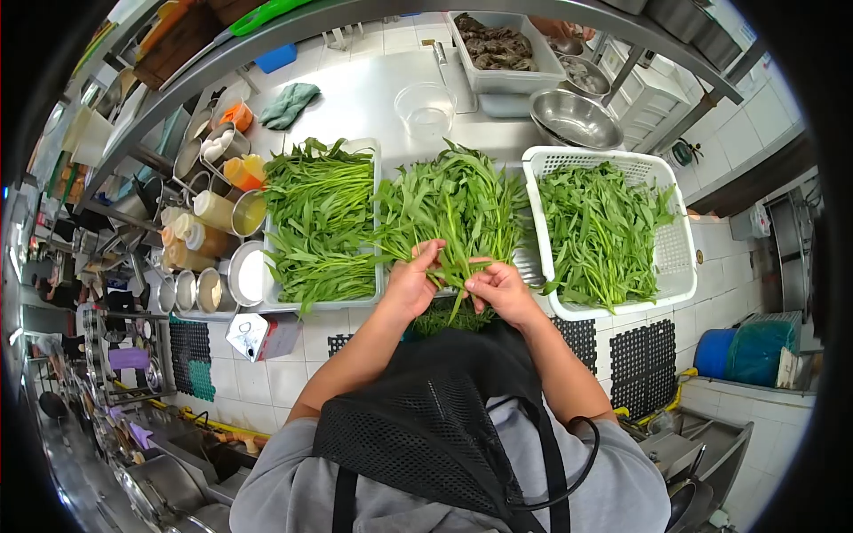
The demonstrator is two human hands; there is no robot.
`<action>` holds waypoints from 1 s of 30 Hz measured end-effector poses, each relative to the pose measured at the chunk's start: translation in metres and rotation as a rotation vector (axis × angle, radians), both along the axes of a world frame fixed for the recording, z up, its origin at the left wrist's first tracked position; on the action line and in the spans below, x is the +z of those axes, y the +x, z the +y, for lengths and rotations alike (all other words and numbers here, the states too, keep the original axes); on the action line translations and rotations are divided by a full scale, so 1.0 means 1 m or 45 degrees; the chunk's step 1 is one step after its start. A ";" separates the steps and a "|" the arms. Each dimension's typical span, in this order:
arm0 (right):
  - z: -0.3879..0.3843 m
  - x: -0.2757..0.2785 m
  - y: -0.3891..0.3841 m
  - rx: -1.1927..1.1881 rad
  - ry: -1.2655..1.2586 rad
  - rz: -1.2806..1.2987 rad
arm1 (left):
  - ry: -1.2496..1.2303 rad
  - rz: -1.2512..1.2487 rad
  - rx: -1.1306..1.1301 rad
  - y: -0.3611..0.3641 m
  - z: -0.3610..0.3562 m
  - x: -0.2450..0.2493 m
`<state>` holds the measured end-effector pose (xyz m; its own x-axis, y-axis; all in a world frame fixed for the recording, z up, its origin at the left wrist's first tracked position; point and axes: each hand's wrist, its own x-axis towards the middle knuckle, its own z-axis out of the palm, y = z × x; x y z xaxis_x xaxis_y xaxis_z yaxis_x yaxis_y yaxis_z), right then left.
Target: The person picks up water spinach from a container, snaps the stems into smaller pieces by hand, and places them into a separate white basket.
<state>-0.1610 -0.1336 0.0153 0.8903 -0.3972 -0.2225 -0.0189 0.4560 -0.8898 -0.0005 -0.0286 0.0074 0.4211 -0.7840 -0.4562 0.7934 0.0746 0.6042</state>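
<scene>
Close to my body, my left hand (414, 282) is closed around stems of water spinach (456, 259), long green stalks with narrow leaves. My right hand (503, 290) pinches the same small bunch from the other side. Just beyond both hands lies a loose heap of water spinach (453, 197). To the left, a pale tray (378, 164) holds more of it, laid in rows with stems pointing right. On the right, a white perforated basket (681, 235) is piled with water spinach too. Some greens also show below my hands, partly hidden by them.
Sauce bottles (213, 210) and small metal bowls (210, 289) crowd the left side. Farther back are a clear plastic bowl (426, 108), a green cloth (289, 105), a steel bowl (577, 117) and a tub (508, 82) of dark food. A metal shelf rail (355, 18) crosses overhead.
</scene>
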 end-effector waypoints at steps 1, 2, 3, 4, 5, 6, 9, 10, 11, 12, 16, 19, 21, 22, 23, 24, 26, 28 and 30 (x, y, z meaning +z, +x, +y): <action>-0.001 -0.004 -0.002 0.059 -0.079 0.024 | 0.027 -0.039 -0.037 0.000 -0.001 0.001; -0.002 -0.007 -0.005 0.057 -0.080 0.023 | 0.056 -0.077 -0.071 -0.001 -0.002 0.001; -0.001 -0.009 -0.007 0.111 -0.120 0.069 | 0.055 -0.077 -0.072 -0.001 -0.003 0.002; 0.000 -0.010 -0.010 0.164 -0.159 0.116 | 0.068 -0.070 -0.059 -0.002 -0.004 0.003; 0.003 -0.011 -0.012 0.171 -0.123 0.158 | 0.080 -0.063 -0.047 -0.002 -0.006 0.004; 0.005 -0.015 -0.015 0.168 -0.125 0.158 | 0.090 -0.057 -0.036 -0.002 -0.008 0.005; 0.007 -0.024 -0.018 0.194 -0.090 0.238 | 0.114 -0.204 -0.040 0.002 -0.011 -0.018; 0.010 -0.024 -0.017 0.194 -0.082 0.247 | 0.146 -0.276 -0.068 0.002 -0.008 -0.026; 0.012 -0.024 -0.015 0.143 -0.158 0.272 | 0.154 -0.316 -0.089 0.002 -0.007 -0.033; 0.014 -0.024 -0.015 0.093 -0.230 0.300 | 0.166 -0.303 -0.093 -0.002 -0.006 -0.033; 0.016 -0.031 -0.012 0.041 -0.303 0.407 | 0.200 -0.287 -0.141 -0.014 -0.008 -0.029; 0.016 -0.033 -0.013 0.021 -0.304 0.437 | 0.182 -0.355 -0.140 -0.017 -0.008 -0.027; 0.015 -0.036 -0.012 0.035 -0.215 0.418 | 0.210 -0.348 -0.133 -0.018 -0.009 -0.026; 0.016 -0.037 -0.011 0.034 -0.201 0.421 | 0.229 -0.345 -0.122 -0.018 -0.009 -0.025; 0.016 -0.038 -0.011 0.013 -0.082 0.368 | 0.243 -0.341 -0.130 -0.016 -0.008 -0.024; 0.017 -0.036 -0.011 -0.010 0.039 0.315 | 0.216 -0.307 -0.136 -0.014 -0.008 -0.021; 0.019 -0.031 -0.010 -0.021 0.163 0.271 | 0.211 -0.260 -0.151 -0.011 -0.006 -0.023; 0.018 -0.033 -0.009 -0.038 0.239 0.215 | 0.191 -0.265 -0.167 -0.009 -0.006 -0.028; 0.019 -0.035 -0.009 -0.065 0.250 0.217 | 0.196 -0.242 -0.159 -0.010 -0.005 -0.028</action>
<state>-0.1699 -0.1145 -0.0197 0.8133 -0.3749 -0.4450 -0.1336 0.6240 -0.7699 -0.0109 -0.0335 -0.0203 0.4149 -0.7629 -0.4959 0.6622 -0.1206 0.7396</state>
